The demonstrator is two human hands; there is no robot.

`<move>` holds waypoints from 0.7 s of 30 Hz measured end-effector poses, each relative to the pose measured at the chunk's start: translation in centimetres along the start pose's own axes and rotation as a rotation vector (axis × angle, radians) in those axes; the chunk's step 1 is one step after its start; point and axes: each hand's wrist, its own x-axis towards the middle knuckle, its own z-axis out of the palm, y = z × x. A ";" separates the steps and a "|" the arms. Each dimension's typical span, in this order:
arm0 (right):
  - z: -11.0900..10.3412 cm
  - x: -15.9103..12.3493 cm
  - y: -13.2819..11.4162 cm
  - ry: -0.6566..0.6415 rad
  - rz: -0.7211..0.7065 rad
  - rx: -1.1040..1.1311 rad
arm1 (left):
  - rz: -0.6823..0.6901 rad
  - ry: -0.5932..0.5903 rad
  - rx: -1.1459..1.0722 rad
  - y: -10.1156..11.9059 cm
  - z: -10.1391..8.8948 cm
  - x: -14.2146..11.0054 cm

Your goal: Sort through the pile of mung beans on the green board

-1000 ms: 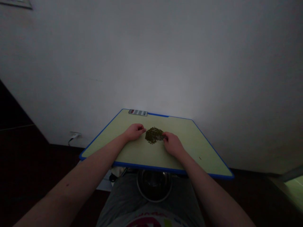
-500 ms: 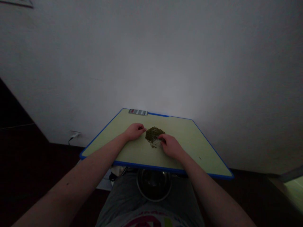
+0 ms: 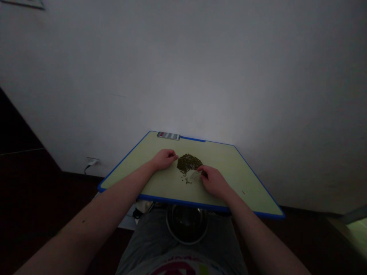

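Note:
A pile of small green beans lies on a pale yellow board with a blue rim, and several loose beans are scattered at its near side. My left hand rests at the pile's left edge, its fingers curled and the thumb against them. At the right edge of the pile is my right hand, fingers bent together with the tips by the beans. Faint curved streaks show beside those fingertips. Whether anything small sits in either hand is hidden.
A phone lies at the board's far left edge, near the wall. On my lap, below the near rim, sits a round metal bowl. A tiny dark sliver lies on the board's right side. A plug is in the wall at left.
My right hand has drawn back slightly to the right and toward me. More loose beans lie apart at the pile's near side. The left hand stays at the pile's edge.

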 end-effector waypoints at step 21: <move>0.3 0.7 -0.8 -0.033 -0.051 0.039 | -0.007 0.002 0.013 -0.3 0.1 0.1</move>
